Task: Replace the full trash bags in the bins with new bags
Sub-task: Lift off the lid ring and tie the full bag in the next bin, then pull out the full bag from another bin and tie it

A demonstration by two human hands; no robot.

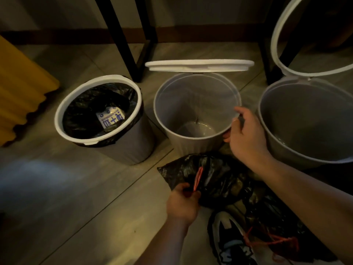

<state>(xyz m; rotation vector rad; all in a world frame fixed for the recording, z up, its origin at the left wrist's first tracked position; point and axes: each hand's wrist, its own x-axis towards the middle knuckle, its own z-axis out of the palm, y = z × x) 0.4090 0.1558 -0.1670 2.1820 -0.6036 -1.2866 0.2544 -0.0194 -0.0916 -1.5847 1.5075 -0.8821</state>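
Three grey bins stand in a row on the floor. The left bin (131, 148) carries a white rim ring and a black bag with a printed packet inside. The middle bin (191, 142) is bare inside, its white ring (199, 65) tipped up behind it. The right bin (305, 150) is also bare, with its white ring (280, 35) raised. My right hand (246, 138) grips the middle bin's right rim. My left hand (183, 201) pinches the red drawstring of a full black trash bag (215, 178) lying on the floor in front of the bins.
Another black bag with a red drawstring (275, 234) lies at the lower right beside a black-and-white shoe (229, 243). Black furniture legs (122, 35) stand behind the bins. A yellow ribbed object (21, 88) sits at the left. Tiled floor spreads at the lower left.
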